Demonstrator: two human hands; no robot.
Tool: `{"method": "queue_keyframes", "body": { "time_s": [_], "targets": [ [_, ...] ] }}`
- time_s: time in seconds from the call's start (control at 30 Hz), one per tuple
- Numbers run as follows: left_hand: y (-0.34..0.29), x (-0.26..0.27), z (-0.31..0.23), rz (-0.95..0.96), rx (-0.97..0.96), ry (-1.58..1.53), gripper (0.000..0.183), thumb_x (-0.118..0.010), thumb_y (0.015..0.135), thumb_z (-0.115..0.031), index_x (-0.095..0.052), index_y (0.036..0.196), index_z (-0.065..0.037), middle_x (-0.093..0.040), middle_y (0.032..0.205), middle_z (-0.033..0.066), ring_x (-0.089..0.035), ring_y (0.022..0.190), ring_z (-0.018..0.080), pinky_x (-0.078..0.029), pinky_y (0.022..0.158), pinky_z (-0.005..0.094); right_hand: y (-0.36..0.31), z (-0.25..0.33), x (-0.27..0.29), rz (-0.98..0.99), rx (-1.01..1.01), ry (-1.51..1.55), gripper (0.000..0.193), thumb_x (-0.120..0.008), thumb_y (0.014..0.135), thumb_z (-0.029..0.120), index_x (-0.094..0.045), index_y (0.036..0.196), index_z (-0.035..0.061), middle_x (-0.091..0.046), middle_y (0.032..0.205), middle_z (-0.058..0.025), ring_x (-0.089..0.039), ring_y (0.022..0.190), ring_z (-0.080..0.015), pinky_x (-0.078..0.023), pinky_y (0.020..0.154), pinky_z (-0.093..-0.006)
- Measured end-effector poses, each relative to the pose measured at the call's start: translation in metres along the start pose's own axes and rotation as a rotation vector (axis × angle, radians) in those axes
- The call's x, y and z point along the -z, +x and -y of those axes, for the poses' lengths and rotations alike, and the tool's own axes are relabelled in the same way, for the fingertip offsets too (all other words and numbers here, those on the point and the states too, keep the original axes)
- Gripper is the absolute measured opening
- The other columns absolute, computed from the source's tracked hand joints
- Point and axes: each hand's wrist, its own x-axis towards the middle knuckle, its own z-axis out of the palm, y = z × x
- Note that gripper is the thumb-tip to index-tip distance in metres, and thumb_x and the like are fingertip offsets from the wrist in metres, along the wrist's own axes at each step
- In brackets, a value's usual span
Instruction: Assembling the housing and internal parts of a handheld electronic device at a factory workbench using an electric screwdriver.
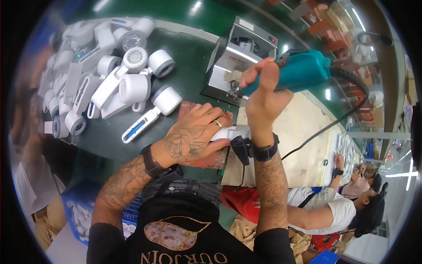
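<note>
My right hand [266, 90] is wrapped round a teal electric screwdriver [303, 70], its cord leaving the right end. The screwdriver's left end is beside the front of a silver-grey screw feeder [235, 57]; whether its tip touches cannot be seen. My left hand [191, 134] rests over a red work mat [206, 159], fingers bent round a white handheld fan [228, 133]. That fan is largely hidden by the hand and my right wrist. Just left of this hand lies another white handheld fan [151, 114], its handle showing a blue strip.
A heap of white handheld fans [110, 79] covers the left of the dark green table [184, 48]. The black screwdriver cord [316, 132] curves across a pale board [303, 114]. A co-worker [325, 207] sits at right. A blue crate [74, 207] stands at lower left.
</note>
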Motion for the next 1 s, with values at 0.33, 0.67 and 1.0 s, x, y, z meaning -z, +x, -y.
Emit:
{"method": "queue_keyframes", "body": {
  "time_s": [0.33, 0.67, 1.0],
  "targets": [
    [-0.003, -0.004, 0.002, -0.049, -0.012, -0.008, 0.042, -0.067, 0.089, -0.036, -0.06, 0.116, -0.005, -0.055, 0.108, 0.0115, -0.052, 0.103, 0.0303, -0.042, 0.091, 0.0432, -0.049, 0.041, 0.026, 0.035, -0.089, -0.081, 0.06, -0.065, 0.092, 0.056, -0.056, 0.1, -0.0029, -0.05, 0.064, -0.0062, -0.052, 0.054, -0.0174, -0.044, 0.051, -0.0299],
    [-0.001, -0.004, 0.001, -0.022, 0.034, -0.013, 0.043, -0.072, 0.086, -0.034, -0.063, 0.118, -0.008, -0.061, 0.115, 0.0087, -0.056, 0.104, 0.0301, -0.045, 0.091, 0.0423, -0.055, 0.031, 0.031, 0.034, -0.129, -0.041, 0.052, -0.066, 0.094, 0.049, -0.052, 0.093, -0.0001, -0.05, 0.063, -0.0067, -0.051, 0.052, -0.0177, -0.044, 0.049, -0.0315],
    [0.001, -0.001, -0.001, -0.02, 0.009, 0.024, 0.042, -0.069, 0.087, -0.034, -0.061, 0.117, -0.004, -0.056, 0.111, 0.0106, -0.053, 0.104, 0.0285, -0.043, 0.091, 0.0425, -0.057, 0.021, 0.032, 0.035, -0.124, 0.002, 0.04, -0.061, 0.099, 0.04, -0.051, 0.091, 0.0012, -0.05, 0.063, -0.0074, -0.05, 0.053, -0.0181, -0.043, 0.05, -0.0317]
  ]
}}
